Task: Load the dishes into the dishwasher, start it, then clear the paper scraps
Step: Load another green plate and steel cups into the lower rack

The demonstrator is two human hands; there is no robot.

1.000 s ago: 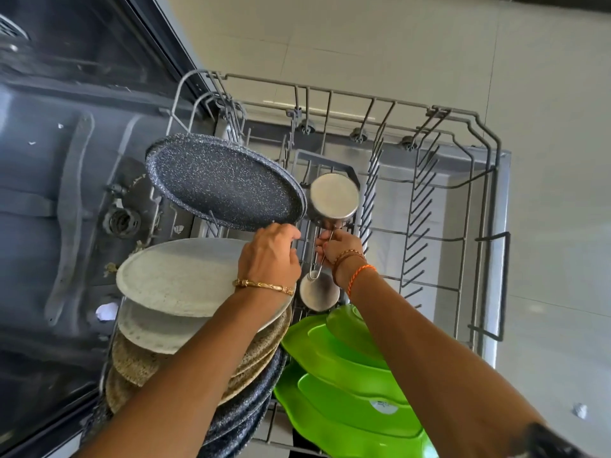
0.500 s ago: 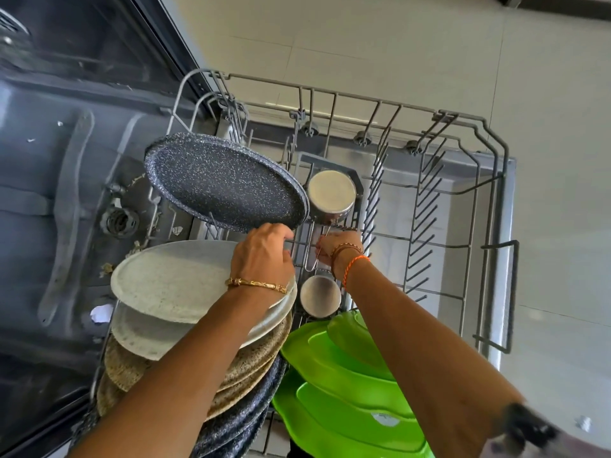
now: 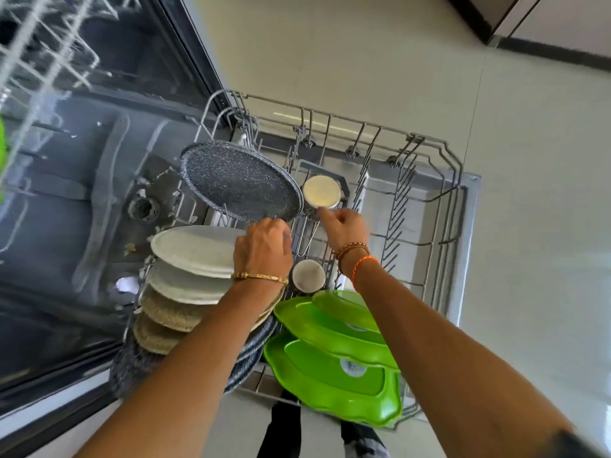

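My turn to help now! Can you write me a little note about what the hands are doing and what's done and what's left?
Left hand: grips the bottom edge of the dark speckled plate, tilted in the lower rack.
Right hand: fingertip touches the upper steel cup; not gripping.
Done: white plates, green trays and lower steel cup racked.
Left: settle the speckled plate, push the rack in, shut the dishwasher, start it, clear the paper scraps.

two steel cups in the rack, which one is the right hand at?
The far steel cup, beside the dark speckled plate: the right hand reaches its lower rim. The near steel cup sits untouched by the green trays.
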